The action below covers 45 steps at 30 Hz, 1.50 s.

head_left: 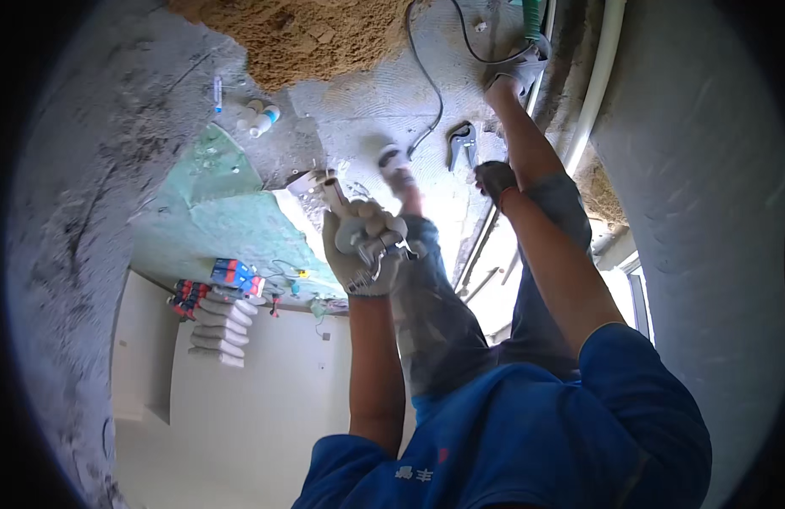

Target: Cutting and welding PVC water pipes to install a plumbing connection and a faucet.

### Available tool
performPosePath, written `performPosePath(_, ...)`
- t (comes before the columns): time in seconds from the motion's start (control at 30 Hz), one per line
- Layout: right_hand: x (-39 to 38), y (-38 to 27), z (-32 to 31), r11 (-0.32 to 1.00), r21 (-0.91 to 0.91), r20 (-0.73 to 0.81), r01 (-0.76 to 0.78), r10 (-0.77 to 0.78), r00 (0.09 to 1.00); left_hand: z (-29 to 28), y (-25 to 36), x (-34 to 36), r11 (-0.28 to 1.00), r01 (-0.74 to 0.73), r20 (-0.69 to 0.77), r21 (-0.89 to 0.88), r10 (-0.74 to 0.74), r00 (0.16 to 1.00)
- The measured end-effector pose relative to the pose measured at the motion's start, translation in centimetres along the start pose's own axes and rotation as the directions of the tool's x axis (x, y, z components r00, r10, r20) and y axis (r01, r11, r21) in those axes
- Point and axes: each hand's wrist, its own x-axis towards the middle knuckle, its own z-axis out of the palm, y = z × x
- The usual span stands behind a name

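Note:
In front of my body, my left hand (358, 259), in a pale knit glove, is closed around several pipe fittings. A short white pipe piece (334, 194) sticks up past its fingers, and a shiny grey curved fitting (379, 249) lies at the palm side. My right hand (497, 181), in a dark-looking glove with a red cuff edge, is beside my right knee; its fingers are too dark and small to read. Just left of that hand, a pipe cutter (463, 146) with a dark head lies on the concrete floor.
A heap of sand (316, 38) is at the far side. A black cable (435, 89) crosses the floor near my feet. White pipe (602, 72) runs along the right wall. White bottles (262, 121) lie left, beside green sheeting (240, 208). Stacked bags (220, 329) stand farther back.

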Motion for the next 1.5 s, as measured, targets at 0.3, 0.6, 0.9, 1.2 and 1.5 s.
performPosePath(0.3, -17.0, 16.7, -25.4, -0.325, -0.909, -0.392, -0.261, 0.459, 0.797, -18.1, 4.5, 1.6, 0.970, 0.117, -0.097, -0.214, -0.140, 0.985)
performPosePath(0.6, -14.3, 25.7, -30.0, -0.596, -0.744, -0.465, -0.302, 0.138, 0.875, -32.5, 8.6, 1.3, 0.978, -0.070, -0.518, -0.194, -0.042, 0.854)
performPosePath(0.9, -26.6, 12.4, -14.8, 0.316, -0.603, -0.490, -0.733, 0.578, 0.652, -34.0, 8.6, 3.1, 0.991, -0.005, -0.343, 0.136, 0.052, 0.938)
performPosePath(1.2, -29.0, 6.9, -0.7, 0.044, -0.697, -0.202, -0.716, 0.946, 0.254, -31.2, 7.7, 2.6, 0.514, -0.098, 0.097, 0.852, 0.030, 0.995)
performPosePath(1.5, -24.9, 5.2, -0.2, -0.144, -0.833, -0.150, -0.534, 0.988, -0.032, -25.5, 9.8, 2.1, 0.872, 0.399, -0.146, 0.283, -0.372, 0.917)
